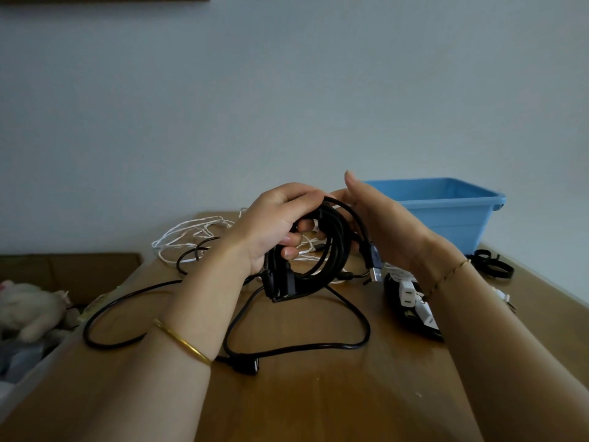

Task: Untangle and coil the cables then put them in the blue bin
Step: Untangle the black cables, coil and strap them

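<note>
My left hand (274, 224) grips a coil of black cable (331, 247) held upright above the table, fingers curled through its loops. My right hand (379, 221) is against the coil's right side with its fingers straight and pointing up; a USB plug (375, 266) hangs below its palm. The cable's loose tail (296, 346) loops over the wooden table to a black connector near my left forearm. A white cable (191, 232) lies tangled behind the coil. The blue bin (446, 212) stands at the back right.
A white plug and a black item (411, 301) lie under my right wrist. A small coiled black cable (492, 266) lies right of the bin. A cardboard box (63, 269) and a plush toy (32, 309) are left of the table.
</note>
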Motion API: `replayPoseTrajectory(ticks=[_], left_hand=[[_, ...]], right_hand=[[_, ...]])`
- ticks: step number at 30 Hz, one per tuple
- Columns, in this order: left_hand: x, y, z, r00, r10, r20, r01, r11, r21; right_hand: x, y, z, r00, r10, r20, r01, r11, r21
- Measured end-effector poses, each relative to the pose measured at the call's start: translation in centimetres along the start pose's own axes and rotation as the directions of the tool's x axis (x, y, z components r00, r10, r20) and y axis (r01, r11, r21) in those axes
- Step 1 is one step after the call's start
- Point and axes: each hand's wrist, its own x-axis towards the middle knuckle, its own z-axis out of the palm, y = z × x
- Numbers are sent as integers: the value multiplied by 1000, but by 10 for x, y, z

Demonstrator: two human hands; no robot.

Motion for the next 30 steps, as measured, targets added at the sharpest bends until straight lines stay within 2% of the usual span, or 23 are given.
replayPoseTrajectory(ticks=[2, 5, 8, 15, 24, 30], left_hand=[[1, -1, -1, 1000, 0, -28, 1, 1000, 17], [1, -1, -1, 999, 18, -40, -16, 998, 55], [0, -1, -1, 998, 19, -56, -15, 997, 72], [0, -1, 2, 994, 101, 37, -105, 985, 135], [-2, 0, -6, 976, 25, 216, 1, 993, -120], [-3, 0, -3, 982, 52, 182, -57, 998, 19]], right_hand=[[-1, 1, 1, 999, -47, 20, 48, 997, -62], [0, 5, -1, 999, -47, -24, 48, 999, 23], [-1, 8, -3, 999, -44, 30, 42, 997, 59], [1, 16, -9, 995, -51, 90, 40, 992, 122], [2, 20, -8, 998, -21, 51, 12, 986, 165], [-2, 18, -7, 997, 7, 72, -18, 986, 165]])
